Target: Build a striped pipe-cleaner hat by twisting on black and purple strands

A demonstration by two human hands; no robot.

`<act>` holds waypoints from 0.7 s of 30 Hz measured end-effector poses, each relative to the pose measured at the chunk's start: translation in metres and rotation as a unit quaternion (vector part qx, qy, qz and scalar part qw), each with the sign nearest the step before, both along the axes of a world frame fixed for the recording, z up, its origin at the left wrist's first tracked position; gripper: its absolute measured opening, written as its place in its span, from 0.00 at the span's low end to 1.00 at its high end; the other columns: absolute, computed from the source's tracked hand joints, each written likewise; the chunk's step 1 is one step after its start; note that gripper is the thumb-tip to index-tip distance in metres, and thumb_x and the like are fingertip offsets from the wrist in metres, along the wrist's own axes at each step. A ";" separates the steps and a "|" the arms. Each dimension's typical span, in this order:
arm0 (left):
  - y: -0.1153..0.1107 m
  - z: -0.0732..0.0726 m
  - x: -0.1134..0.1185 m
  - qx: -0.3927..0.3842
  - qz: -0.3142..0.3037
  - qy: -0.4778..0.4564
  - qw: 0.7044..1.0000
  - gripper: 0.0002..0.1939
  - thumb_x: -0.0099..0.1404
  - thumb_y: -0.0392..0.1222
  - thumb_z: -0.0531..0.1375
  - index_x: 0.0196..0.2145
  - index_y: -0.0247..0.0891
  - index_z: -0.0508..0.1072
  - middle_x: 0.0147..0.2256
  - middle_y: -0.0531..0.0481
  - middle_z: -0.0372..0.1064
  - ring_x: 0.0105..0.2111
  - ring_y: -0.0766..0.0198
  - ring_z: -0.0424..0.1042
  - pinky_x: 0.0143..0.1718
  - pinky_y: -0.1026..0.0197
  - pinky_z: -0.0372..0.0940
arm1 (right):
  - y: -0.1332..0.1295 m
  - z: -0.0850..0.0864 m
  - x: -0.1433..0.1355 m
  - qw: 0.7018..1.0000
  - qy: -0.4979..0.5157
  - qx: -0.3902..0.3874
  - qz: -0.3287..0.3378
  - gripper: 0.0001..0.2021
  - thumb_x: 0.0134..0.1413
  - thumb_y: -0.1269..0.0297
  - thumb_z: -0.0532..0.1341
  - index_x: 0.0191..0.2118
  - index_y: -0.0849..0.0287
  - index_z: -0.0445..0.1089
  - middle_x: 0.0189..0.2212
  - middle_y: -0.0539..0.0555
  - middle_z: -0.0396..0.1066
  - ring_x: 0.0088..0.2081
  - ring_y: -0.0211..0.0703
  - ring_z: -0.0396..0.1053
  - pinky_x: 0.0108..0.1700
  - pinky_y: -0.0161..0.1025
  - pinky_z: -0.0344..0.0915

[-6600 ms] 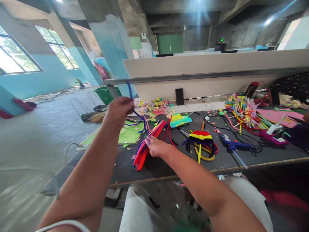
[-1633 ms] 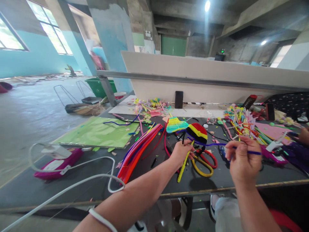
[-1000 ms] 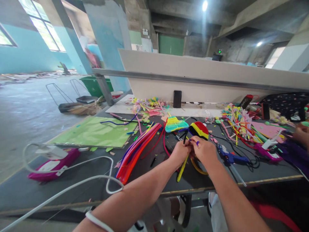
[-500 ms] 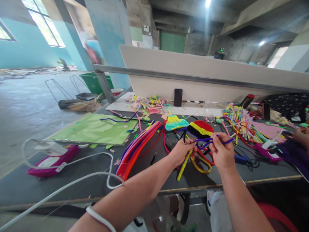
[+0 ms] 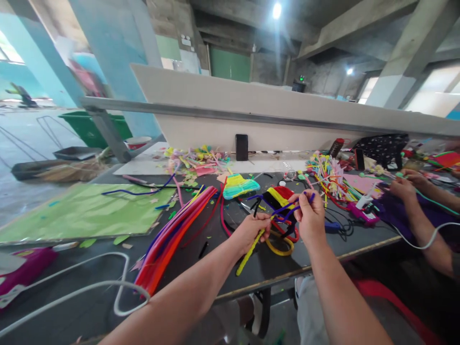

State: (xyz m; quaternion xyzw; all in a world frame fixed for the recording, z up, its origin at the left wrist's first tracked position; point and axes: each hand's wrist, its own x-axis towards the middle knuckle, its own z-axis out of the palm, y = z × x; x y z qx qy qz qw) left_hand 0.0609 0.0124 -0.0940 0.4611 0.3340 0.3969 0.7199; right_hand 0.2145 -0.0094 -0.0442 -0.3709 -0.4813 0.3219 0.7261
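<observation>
My left hand point(image 5: 256, 229) is closed in a pinch around a yellow pipe cleaner point(image 5: 247, 256), which looks twisted and slants down below the fingers. Purple pipe cleaners point(image 5: 282, 210) stretch from it to my right hand point(image 5: 309, 211), whose fingertips are closed on them, with short ends sticking up past the thumb. How the yellow and purple pieces join is hidden by the left fingers. Just behind the hands lie a yellow and turquoise pipe-cleaner shape point(image 5: 240, 186) and a red, yellow and black one point(image 5: 280, 195). A yellow loop point(image 5: 285, 250) rests beneath them.
To the left lie a bundle of pink, red and purple pipe cleaners point(image 5: 172, 239), a green sheet point(image 5: 82, 211) and a white cable point(image 5: 122, 282). A phone point(image 5: 242, 147) leans against the back board. At right, a co-worker's hands point(image 5: 409, 184) work above purple cloth point(image 5: 391, 211).
The view has swung to the right, bringing a co-worker's hands and forearms further into sight. My hands still hold the yellow and purple pipe cleaners, the purple strands still running between them.
</observation>
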 end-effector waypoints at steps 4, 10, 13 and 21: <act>0.000 0.000 0.000 0.002 0.004 -0.002 1.000 0.11 0.53 0.43 0.63 0.29 0.33 0.67 0.18 0.55 0.61 0.14 0.72 0.60 0.12 0.70 0.48 | -0.002 0.004 0.011 0.996 0.016 -0.044 0.074 0.07 0.55 0.60 0.57 0.34 0.54 0.57 0.24 0.45 0.69 0.13 0.26 0.46 0.14 0.27 0.41; -0.001 0.003 0.001 -0.023 0.034 0.032 0.999 0.11 0.53 0.42 0.63 0.31 0.34 0.68 0.18 0.56 0.59 0.13 0.73 0.59 0.11 0.71 0.46 | 0.002 0.008 0.025 0.989 0.033 -0.066 0.128 0.09 0.54 0.61 0.60 0.34 0.53 0.56 0.22 0.42 0.62 0.14 0.26 0.48 0.16 0.26 0.42; 0.000 0.003 0.001 -0.020 0.039 0.033 0.998 0.10 0.52 0.40 0.62 0.30 0.33 0.68 0.18 0.56 0.59 0.13 0.74 0.59 0.12 0.71 0.46 | 0.002 0.006 0.022 0.987 0.019 -0.067 0.144 0.08 0.56 0.56 0.58 0.38 0.53 0.60 0.22 0.43 0.60 0.16 0.27 0.51 0.17 0.26 0.45; 0.006 0.000 -0.003 0.004 0.045 0.028 0.999 0.11 0.52 0.43 0.63 0.25 0.35 0.65 0.17 0.57 0.58 0.13 0.74 0.58 0.12 0.70 0.46 | -0.001 0.001 0.017 0.986 0.089 -0.047 0.134 0.16 0.58 0.54 0.55 0.49 0.53 0.67 0.42 0.54 0.69 0.17 0.26 0.53 0.17 0.30 0.51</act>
